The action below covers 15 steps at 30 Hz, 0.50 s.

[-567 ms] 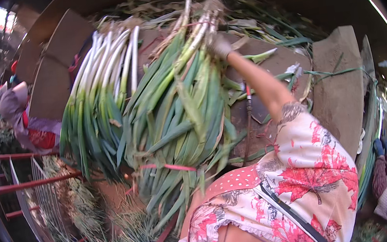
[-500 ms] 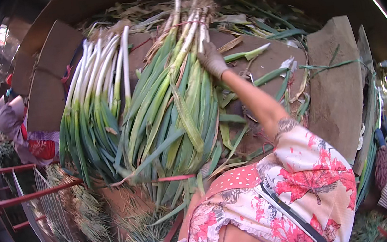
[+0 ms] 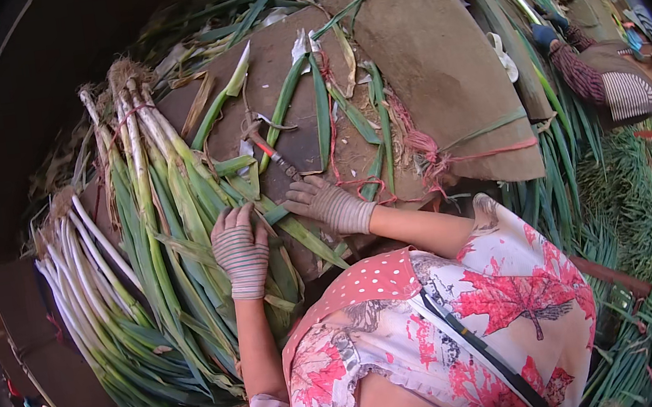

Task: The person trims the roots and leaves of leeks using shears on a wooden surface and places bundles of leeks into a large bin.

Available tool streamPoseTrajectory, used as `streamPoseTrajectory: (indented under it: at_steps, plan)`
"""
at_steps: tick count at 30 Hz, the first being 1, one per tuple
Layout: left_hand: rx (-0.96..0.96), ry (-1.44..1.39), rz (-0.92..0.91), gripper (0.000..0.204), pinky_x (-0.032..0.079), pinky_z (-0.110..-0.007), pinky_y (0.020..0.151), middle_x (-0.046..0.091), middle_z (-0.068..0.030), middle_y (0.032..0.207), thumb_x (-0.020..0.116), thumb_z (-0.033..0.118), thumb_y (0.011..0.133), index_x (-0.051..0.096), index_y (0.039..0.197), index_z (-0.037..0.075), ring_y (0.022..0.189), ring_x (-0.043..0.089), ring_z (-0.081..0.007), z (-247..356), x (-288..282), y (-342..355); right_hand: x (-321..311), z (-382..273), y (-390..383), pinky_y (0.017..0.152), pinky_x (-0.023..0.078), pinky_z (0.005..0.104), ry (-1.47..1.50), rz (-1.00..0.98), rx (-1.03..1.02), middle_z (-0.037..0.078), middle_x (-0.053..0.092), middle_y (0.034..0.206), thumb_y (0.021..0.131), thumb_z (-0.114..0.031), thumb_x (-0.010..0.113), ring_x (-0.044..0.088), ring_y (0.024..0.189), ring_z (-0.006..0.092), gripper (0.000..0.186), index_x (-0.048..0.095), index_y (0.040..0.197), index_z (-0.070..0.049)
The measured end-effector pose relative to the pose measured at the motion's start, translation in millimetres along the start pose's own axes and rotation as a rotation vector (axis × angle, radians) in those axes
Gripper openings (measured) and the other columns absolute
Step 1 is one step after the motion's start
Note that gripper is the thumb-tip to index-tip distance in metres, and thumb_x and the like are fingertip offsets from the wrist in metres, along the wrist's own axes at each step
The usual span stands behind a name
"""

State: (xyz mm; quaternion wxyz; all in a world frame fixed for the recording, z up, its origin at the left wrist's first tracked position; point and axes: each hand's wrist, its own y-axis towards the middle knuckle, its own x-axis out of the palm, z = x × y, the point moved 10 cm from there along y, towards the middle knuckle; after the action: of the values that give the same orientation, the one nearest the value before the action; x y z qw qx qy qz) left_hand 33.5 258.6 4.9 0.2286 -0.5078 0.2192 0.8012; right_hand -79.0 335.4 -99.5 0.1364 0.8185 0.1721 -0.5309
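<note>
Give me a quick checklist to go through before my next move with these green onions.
1. Left hand flat on the green onion bundle: ok.
2. Right hand on the board next to the knife, not gripping it: ok.
3. Both gloves on: ok.
4. Red string within reach beside the right hand: ok.
5. Bundle tied: cannot tell.
6. Second bundle lies apart on the left: ok.

My left hand [image 3: 240, 249] covers part of the leek bundle [image 3: 173, 247]; its leaf tips vanish under my sleeve [image 3: 407, 332]. The knife [image 3: 275, 157] blade by my right hand [image 3: 326, 203] is too small to tell.
</note>
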Motion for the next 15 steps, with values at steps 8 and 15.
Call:
streamPoseTrajectory:
  at_steps: [8,15]
  plan:
    - [0.060,-0.083,0.024,0.028,0.042,-0.045,0.104,0.070,-0.0092,0.100,0.068,0.017,0.085,0.067,0.113,0.014,0.099,0.063,-0.0302,6,20,1,-76,163,-77,0.082,0.053,0.0443,0.572,0.551,0.855,0.014,0.071,0.099,0.091,-0.021,0.063,0.068,0.092,0.0342,0.020,0.068,0.108,-0.011]
    - [0.053,-0.076,0.030,0.027,0.041,-0.046,0.104,0.070,-0.0074,0.098,0.069,0.018,0.084,0.067,0.111,0.014,0.100,0.063,-0.0287,-3,20,-16,-107,303,20,0.085,0.053,0.0488,-0.137,0.298,1.069,0.019,0.071,0.108,0.092,-0.037,0.056,0.069,0.098,0.0345,0.034,0.072,0.114,-0.015]
